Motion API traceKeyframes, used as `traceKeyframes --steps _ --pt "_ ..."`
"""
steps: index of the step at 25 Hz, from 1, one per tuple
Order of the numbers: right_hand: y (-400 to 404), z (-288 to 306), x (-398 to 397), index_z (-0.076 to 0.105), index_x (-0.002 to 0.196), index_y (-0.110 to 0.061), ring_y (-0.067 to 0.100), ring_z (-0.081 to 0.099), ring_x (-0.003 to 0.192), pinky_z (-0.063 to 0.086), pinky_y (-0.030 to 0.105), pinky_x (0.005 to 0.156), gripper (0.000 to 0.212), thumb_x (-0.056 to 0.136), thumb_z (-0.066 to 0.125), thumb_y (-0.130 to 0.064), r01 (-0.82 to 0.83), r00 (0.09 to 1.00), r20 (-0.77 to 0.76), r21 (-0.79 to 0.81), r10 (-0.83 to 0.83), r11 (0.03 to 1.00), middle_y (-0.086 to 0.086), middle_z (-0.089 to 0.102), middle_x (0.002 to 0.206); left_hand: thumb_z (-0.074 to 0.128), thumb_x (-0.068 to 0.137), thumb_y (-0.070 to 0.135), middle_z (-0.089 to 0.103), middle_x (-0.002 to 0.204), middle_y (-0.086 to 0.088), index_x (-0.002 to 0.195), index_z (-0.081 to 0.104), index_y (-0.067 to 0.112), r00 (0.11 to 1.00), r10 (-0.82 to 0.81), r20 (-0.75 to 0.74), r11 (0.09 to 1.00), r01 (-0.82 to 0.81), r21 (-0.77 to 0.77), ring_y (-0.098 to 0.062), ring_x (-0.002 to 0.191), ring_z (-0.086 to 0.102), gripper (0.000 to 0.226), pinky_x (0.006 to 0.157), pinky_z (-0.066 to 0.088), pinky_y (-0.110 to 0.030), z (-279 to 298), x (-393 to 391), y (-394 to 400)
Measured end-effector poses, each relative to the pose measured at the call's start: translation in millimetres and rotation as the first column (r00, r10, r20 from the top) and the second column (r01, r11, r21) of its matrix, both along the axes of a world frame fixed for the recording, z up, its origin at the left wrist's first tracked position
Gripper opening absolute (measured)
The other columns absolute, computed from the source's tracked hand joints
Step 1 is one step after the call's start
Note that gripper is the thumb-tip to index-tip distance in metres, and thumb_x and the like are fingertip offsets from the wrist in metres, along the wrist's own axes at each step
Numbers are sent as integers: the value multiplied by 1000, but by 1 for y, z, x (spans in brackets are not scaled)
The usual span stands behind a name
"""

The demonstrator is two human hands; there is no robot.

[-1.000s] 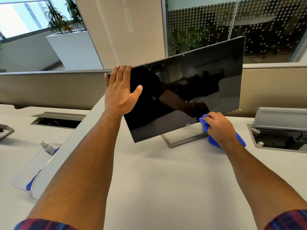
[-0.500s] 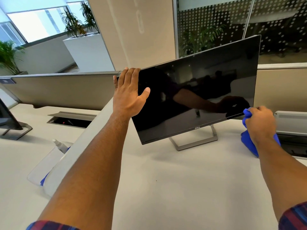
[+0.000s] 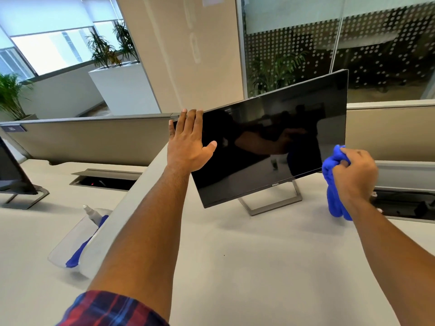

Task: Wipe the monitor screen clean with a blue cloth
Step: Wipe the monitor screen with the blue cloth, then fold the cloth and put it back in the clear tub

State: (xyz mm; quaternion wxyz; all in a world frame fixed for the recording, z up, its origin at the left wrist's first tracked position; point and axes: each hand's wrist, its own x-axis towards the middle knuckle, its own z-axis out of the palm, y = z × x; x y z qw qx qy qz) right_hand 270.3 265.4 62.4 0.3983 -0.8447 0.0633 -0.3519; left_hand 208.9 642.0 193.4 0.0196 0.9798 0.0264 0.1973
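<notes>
A black monitor (image 3: 270, 142) on a grey frame stand (image 3: 270, 205) sits on the white desk, its screen dark and reflecting my arms. My left hand (image 3: 188, 142) grips the screen's left edge, fingers over the top corner and thumb on the glass. My right hand (image 3: 353, 172) is closed around a bunched blue cloth (image 3: 332, 184) at the screen's lower right corner. The cloth hangs below my fist, and its top touches or nearly touches the right bezel.
A clear spray bottle (image 3: 77, 234) lies on the desk at left beside a low white divider (image 3: 122, 208). Open cable trays (image 3: 103, 180) (image 3: 404, 203) sit behind. Another monitor (image 3: 11, 175) stands at far left. A beige partition (image 3: 94, 140) runs along the back.
My right hand has swept the cloth from the bottom middle of the screen out to the lower right corner and slightly up. My left hand keeps its hold on the left edge.
</notes>
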Motion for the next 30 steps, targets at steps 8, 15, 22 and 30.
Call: traceKeyframes --steps 8,15,22,30 --pt "51 6 -106 72 101 3 32 63 80 56 41 71 22 80 65 5 -78 995 40 -175 87 981 17 68 92 52 92 43 -10 170 -9 162 -3 12 994 -53 97 996 45 79 -26 157 -11 94 127 -2 -50 -23 -14 -27" --pt "77 5 -154 74 90 -12 19 56 71 45 29 62 14 76 73 -10 -140 945 -326 -285 42 948 5 64 89 60 94 27 25 167 -3 156 31 17 898 -365 -244 929 369 -30 -29 143 42 69 116 36 -44 -129 -81 -101" --pt "48 -68 -200 56 139 -22 19 58 119 50 32 94 42 97 59 -31 -461 740 -624 -200 250 865 -1 53 139 43 99 31 58 137 1 135 52 17 908 -341 -244 903 245 -353 -24 113 61 40 90 49 -36 -199 -192 -151" --pt "4 -121 -271 51 142 -33 15 47 134 41 32 108 61 90 53 -64 -771 572 -683 -259 454 582 -7 45 152 48 94 41 30 165 -2 157 32 17 783 -402 -475 914 311 -261 -22 150 32 69 117 34 -39 -223 -248 -191"
